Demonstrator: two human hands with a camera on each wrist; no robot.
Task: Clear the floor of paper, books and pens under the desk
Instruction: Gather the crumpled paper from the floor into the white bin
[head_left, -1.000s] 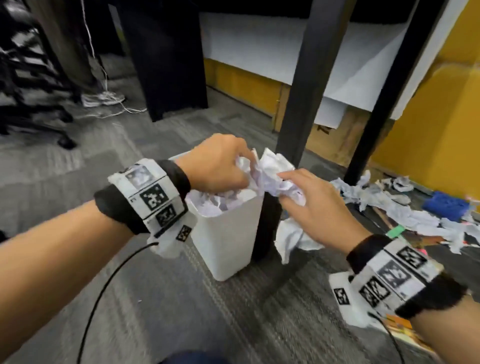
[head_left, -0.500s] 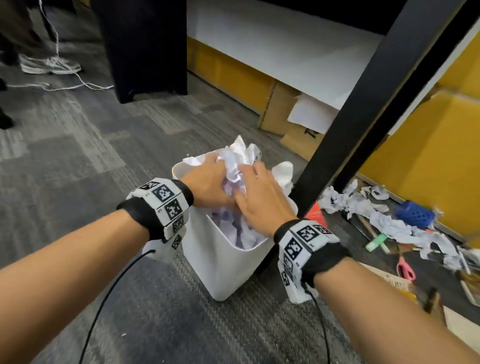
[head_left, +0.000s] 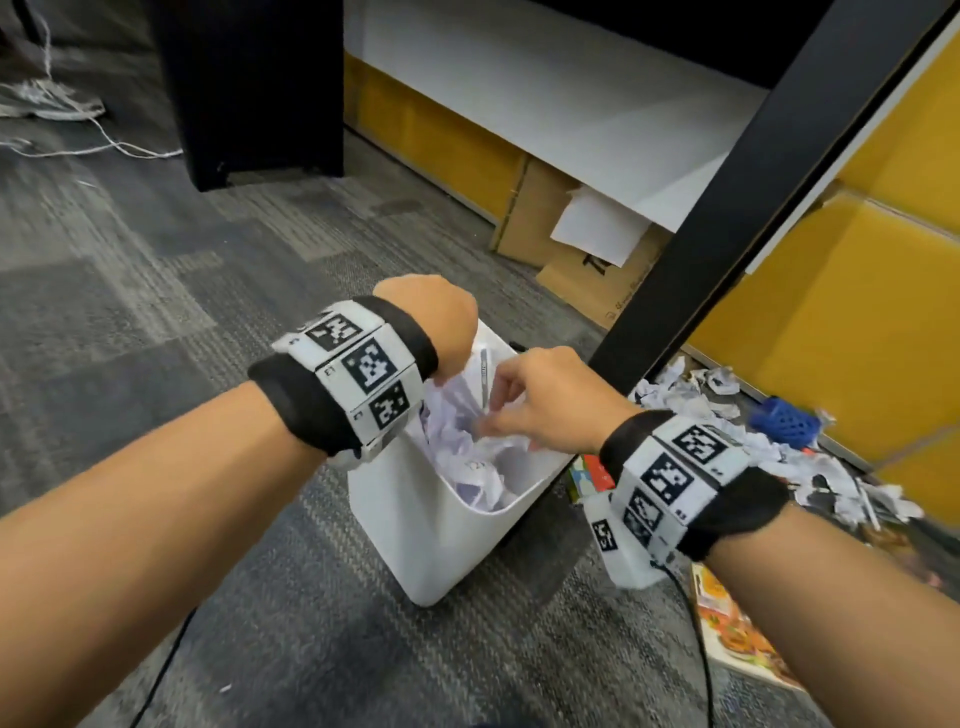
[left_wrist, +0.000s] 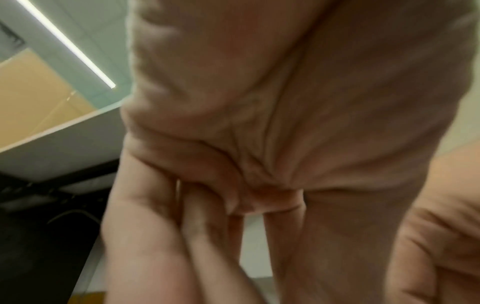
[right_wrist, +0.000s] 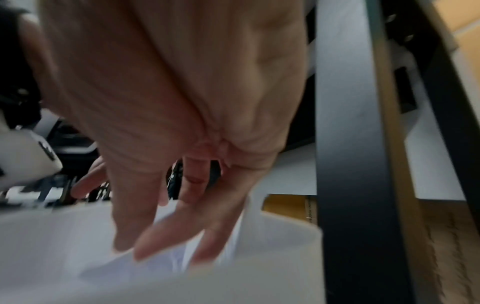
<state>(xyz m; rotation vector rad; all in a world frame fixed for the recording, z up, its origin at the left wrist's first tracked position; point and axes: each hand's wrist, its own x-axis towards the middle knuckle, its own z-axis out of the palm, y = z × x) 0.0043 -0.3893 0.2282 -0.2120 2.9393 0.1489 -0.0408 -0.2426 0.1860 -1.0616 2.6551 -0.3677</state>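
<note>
A white waste bin (head_left: 415, 540) stands on the grey carpet beside the black desk leg (head_left: 727, 234). Crumpled white paper (head_left: 467, 462) fills it below the rim. My left hand (head_left: 436, 322) bends down into the bin's far left corner; its fingers (left_wrist: 207, 236) point straight down, close together, holding nothing I can see. My right hand (head_left: 530, 400) hovers over the bin with spread, straight fingers (right_wrist: 168, 236) touching the paper (right_wrist: 145, 265). More crumpled paper (head_left: 691, 400) lies on the floor under the desk to the right.
A colourful book (head_left: 737, 634) lies on the carpet under my right forearm, another (head_left: 587, 473) behind the bin. A blue object (head_left: 784, 421) sits by the yellow wall. Cardboard (head_left: 582, 270) leans at the back. A black cabinet (head_left: 249, 88) and white cables (head_left: 104, 140) are far left.
Both hands carried a wad of crumpled paper over the bin and pushed it down inside. The paper heap now sits below the rim, and the right hand's fingers have straightened.
</note>
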